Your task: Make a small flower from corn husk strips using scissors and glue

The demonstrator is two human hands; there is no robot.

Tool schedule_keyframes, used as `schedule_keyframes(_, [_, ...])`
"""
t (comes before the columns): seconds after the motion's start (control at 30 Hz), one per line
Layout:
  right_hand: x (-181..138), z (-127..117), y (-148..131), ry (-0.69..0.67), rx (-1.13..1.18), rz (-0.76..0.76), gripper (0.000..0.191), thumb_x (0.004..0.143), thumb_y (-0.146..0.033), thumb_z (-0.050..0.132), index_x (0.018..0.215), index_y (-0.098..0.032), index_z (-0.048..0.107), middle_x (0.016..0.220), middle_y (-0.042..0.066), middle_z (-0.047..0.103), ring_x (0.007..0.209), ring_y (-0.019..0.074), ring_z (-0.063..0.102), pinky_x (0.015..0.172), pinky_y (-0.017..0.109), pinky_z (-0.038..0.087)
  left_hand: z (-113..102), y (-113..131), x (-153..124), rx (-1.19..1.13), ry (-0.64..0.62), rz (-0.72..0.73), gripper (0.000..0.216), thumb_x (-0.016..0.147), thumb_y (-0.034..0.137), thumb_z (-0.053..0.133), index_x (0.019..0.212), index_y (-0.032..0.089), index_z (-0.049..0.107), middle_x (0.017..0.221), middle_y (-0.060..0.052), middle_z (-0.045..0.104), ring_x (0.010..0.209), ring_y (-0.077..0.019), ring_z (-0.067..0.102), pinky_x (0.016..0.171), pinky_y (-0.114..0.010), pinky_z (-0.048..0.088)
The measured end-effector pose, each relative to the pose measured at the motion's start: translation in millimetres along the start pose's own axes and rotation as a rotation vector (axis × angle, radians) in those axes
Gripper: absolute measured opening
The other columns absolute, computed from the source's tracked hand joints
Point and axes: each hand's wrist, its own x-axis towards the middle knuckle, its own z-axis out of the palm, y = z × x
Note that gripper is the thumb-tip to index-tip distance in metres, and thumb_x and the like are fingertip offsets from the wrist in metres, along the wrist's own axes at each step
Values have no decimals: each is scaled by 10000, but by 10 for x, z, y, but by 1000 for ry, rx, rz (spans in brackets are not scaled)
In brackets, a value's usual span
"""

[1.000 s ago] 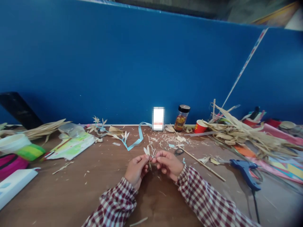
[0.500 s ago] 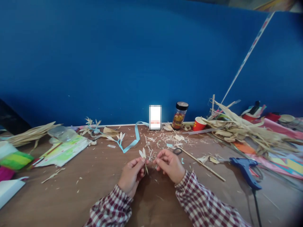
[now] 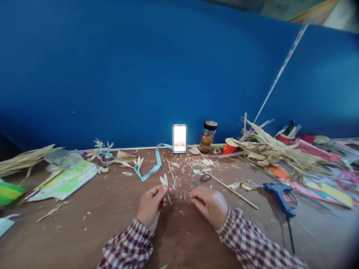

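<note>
My left hand (image 3: 153, 204) is closed in a pinch around a small bundle of pale dried-husk petals (image 3: 164, 180). The petals point up above my thumb, and thin stem ends hang below the fingers. My right hand (image 3: 210, 204) is lowered over the wooden table, palm down, with its fingers bent together. A thin curled husk strip (image 3: 183, 195) lies by its fingertips; whether they grip it is hard to see. Just beyond that hand is a pair of dark scissors (image 3: 204, 179), resting among the scraps.
A blue glue gun (image 3: 280, 196) and a thin stick (image 3: 234, 191) lie to the right. Behind are a black-lidded jar (image 3: 208, 138), a red paper cup (image 3: 230, 146) and piled dried husks (image 3: 276, 149). Light-blue ribbon (image 3: 157, 164) and a painted sheet (image 3: 68, 179) lie left of centre.
My right hand has moved away from the left one, to the right, and turned palm down beside the scissors. My left hand keeps its pinch on the petals. The view has shifted slightly right.
</note>
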Motion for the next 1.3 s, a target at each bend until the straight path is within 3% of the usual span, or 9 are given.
schedule_keyframes(0.13, [-128,48,46,-156,-332,-195,191,830,-156,428,826,-191,616,847,66,632,784,165,545,691,263,407,9,-34,-8,37,-26,9,245,599,329,685,703,113,635,466,48,499,400,-18,375,378,-111,299])
schedule_keyframes(0.37, [-125,-33,-2,-255,-337,-145,188,799,-142,457,852,-220,619,860,34,631,817,154,544,698,237,398,17,-39,-27,35,-33,22,225,595,314,688,700,122,635,579,8,589,412,-24,383,383,-129,306])
schedule_keyframes(0.53, [-30,-154,-143,-132,-247,-22,118,803,-206,461,811,-208,579,793,18,606,706,135,540,620,226,381,74,-25,-86,52,-59,9,226,580,313,698,682,120,638,655,-19,628,415,-18,390,386,-133,307])
schedule_keyframes(0.7, [143,-82,-303,66,-16,8,140,812,-208,461,896,-218,573,830,16,593,708,124,534,632,221,388,101,-59,-112,101,-124,-1,237,598,328,688,672,110,634,605,-19,609,397,-19,392,381,-138,300])
schedule_keyframes(0.93, [291,59,-342,58,56,-58,169,800,-169,489,897,-229,614,864,20,584,776,128,537,680,233,396,80,-98,-89,147,-126,35,276,557,340,710,710,118,656,509,10,570,392,-41,419,374,-148,307])
schedule_keyframes(1.3, [291,176,-224,94,90,13,34,752,-167,523,750,-190,548,767,-1,535,635,105,489,598,222,384,98,-104,-94,157,-153,5,244,593,322,691,726,122,648,468,37,525,401,-34,418,383,-132,317])
